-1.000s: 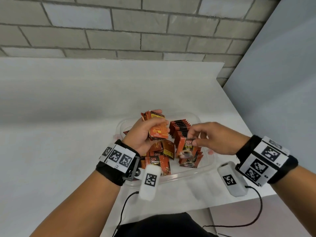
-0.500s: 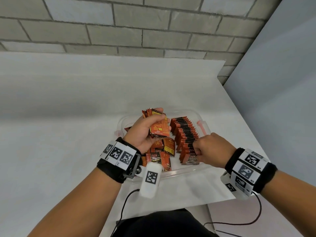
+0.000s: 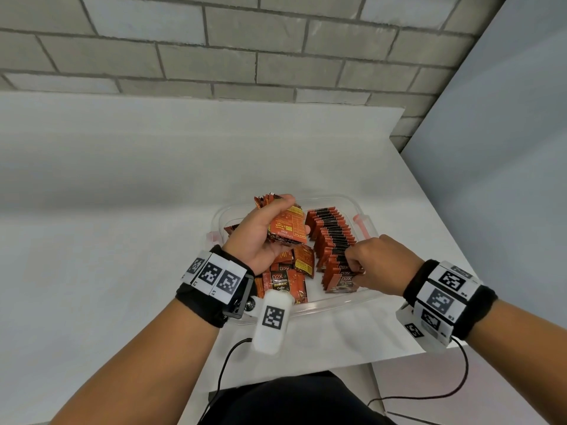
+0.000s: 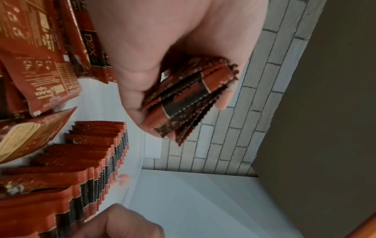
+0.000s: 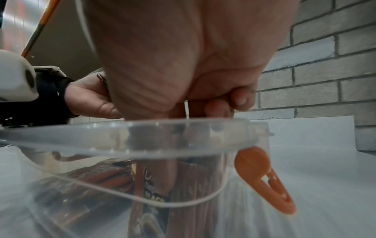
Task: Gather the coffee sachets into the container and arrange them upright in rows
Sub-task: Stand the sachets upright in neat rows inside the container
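Note:
A clear plastic container [image 3: 337, 305] sits on the white table near its front edge. My left hand [image 3: 264, 234] grips a stack of red coffee sachets [image 3: 287, 227] above the container's left half; the stack's edges [image 4: 189, 99] show between fingers and thumb. A row of upright sachets [image 3: 333, 237] runs along the right half. My right hand [image 3: 377, 265] has its fingers curled over the near end of that row and pinches the front sachet [image 3: 342, 282]. Loose sachets [image 3: 283, 279] lie flat in the container's near-left part.
The white table [image 3: 122, 210] stretches left and back to a grey brick wall [image 3: 214, 56]. A grey panel [image 3: 506, 148] stands to the right. The table's front edge lies just behind the container. An orange latch [image 5: 266, 182] hangs on the container's right side. Cables trail from both wrists.
My right hand carried a sachet down from above the container to the near end of the upright row and stays there. My left hand still holds its stack in place.

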A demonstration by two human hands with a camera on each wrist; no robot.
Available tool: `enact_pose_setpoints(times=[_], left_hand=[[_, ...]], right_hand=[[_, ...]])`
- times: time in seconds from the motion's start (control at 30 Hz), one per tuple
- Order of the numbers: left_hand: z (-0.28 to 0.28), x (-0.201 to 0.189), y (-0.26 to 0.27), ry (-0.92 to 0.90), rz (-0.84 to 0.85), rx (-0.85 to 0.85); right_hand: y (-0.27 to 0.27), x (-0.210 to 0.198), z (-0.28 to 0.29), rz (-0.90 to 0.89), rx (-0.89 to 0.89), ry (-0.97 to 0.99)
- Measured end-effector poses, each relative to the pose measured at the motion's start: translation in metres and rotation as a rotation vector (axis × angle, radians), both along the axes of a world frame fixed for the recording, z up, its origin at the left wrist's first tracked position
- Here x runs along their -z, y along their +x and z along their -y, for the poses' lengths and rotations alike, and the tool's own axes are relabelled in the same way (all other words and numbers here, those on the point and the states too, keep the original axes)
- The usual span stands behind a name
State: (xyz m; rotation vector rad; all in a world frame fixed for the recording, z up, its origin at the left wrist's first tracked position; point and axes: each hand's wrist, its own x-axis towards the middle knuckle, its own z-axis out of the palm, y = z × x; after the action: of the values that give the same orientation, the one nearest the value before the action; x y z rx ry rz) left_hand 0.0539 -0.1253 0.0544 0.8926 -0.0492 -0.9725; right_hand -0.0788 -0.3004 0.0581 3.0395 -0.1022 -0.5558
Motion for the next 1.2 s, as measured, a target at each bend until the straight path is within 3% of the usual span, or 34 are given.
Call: enact_pose_setpoints(times=[0.23, 0.3, 0.43, 0.57, 0.7, 0.77, 0.9, 1.07, 1.2], left_hand=[[0.001, 0.005, 0.0, 0.009, -0.007, 0.015], [0.0, 0.007, 0.001, 0.006, -0.004, 0.041], [0.003, 0.007, -0.002, 0.008, 0.086, 0.163], [0.01, 0.002, -0.009, -0.042, 0.159, 0.221], [0.012, 0.001, -0.01, -0.025, 0.152, 0.188], [0.011, 0.001, -0.009, 0.019, 0.157, 0.164], [0.008, 0.002, -0.006, 0.041, 0.105, 0.088], [0.008, 0.002, -0.006, 0.002, 0.094, 0.081], [0.008, 0.001, -0.006, -0.047, 0.12, 0.11]], right_hand=[[-0.002, -0.002, 0.006, 0.009, 0.032, 0.107], [0.0, -0.013, 0.008, 0.049, 0.14, 0.251], [0.01, -0.041, 0.011, 0.349, 0.364, 0.643], [0.021, -0.051, -0.004, 0.303, 0.438, 0.928], [0.027, -0.044, -0.01, 0.321, 0.431, 1.003], [0.028, -0.045, -0.007, 0.439, 0.454, 1.011], [0.023, -0.045, -0.006, 0.705, 0.369, 0.843], [0.017, -0.037, -0.017, 0.415, 0.176, 0.803], [0.022, -0.036, -0.009, 0.557, 0.267, 0.802]])
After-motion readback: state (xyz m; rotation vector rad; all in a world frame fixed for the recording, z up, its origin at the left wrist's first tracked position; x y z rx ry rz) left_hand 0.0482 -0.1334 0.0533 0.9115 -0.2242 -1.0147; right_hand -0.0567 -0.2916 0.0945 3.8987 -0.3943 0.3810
